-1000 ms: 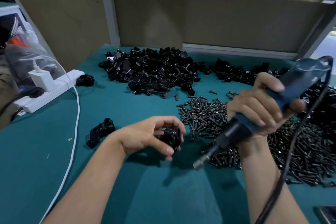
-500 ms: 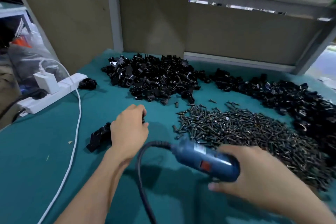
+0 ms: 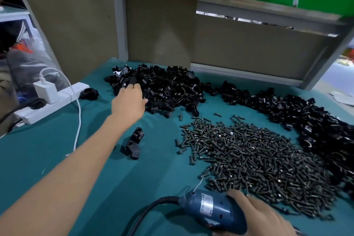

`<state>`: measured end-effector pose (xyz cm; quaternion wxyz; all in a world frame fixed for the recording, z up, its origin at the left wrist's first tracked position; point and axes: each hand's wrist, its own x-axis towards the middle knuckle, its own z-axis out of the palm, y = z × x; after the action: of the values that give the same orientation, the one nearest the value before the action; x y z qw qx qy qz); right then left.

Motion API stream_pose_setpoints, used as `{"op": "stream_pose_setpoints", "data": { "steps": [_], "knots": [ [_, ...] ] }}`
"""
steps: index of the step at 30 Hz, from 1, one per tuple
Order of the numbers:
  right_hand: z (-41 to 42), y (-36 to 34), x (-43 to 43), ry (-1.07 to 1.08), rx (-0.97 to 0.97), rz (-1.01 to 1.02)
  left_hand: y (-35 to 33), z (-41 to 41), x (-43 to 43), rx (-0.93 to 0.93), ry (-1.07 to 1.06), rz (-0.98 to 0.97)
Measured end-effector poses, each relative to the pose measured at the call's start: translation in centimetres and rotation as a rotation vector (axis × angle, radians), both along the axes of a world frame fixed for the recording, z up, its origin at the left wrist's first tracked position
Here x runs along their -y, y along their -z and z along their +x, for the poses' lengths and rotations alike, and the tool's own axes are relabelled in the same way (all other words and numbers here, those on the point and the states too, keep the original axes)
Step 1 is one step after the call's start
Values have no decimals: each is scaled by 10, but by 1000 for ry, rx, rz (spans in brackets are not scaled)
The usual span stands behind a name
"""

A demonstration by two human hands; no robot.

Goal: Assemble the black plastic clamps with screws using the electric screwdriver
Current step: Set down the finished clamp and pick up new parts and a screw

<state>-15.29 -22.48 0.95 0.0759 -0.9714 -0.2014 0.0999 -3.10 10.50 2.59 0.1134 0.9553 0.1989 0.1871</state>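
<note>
Where the teal table (image 3: 38, 140) spreads: a pile of black clamp parts (image 3: 172, 90) along the far edge; a screw heap (image 3: 258, 159) right of centre; a blue electric screwdriver (image 3: 212, 207) at the near edge, with the right hand (image 3: 262, 216) wrapped round it; the left hand (image 3: 130, 101) stretched onto the pile, grasp indiscernible; assembled clamps (image 3: 134, 143) centre-left.

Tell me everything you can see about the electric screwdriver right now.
The electric screwdriver has a blue, plastic-looking barrel with a pale printed label, small vent holes and a thin string at its rear. A thick black cord leaves that rear end, curving left and down. It is held nearly level, low over the teal mat, nearer the person than the screw pile. The right hand grips its front half, hiding the bit.
</note>
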Motion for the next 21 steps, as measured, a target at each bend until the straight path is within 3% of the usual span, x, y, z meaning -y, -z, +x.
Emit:
{"op": "stream_pose_setpoints", "data": {
  "steps": [3, 5, 7, 10, 15, 17, 19, 21],
  "knots": [
    [-3, 3, 3, -142, 227, -7, 4, 30, -15, -241, 60, -40],
    [-1, 2, 12, -153, 355, 44, 10, 38, -20, -292, 62, -44],
    [0, 4, 20, -118, 479, 71, 14, 43, -21, -262, 58, -40],
    [0, 4, 18, -65, 472, 63, 15, 46, -25, -215, 65, -36],
    [6, -10, 24, -164, 589, 146, 1, 32, -29, -99, 3, -179],
    [24, -15, 41, -89, 648, 283, -9, 13, -22, 87, -30, -386],
    [55, -20, 62, 39, 642, 345, -17, -12, -1, 281, 56, -870],
    [100, -26, 78, 193, 578, 338, -22, -34, 31, 298, 199, -1407]
  ]
}}
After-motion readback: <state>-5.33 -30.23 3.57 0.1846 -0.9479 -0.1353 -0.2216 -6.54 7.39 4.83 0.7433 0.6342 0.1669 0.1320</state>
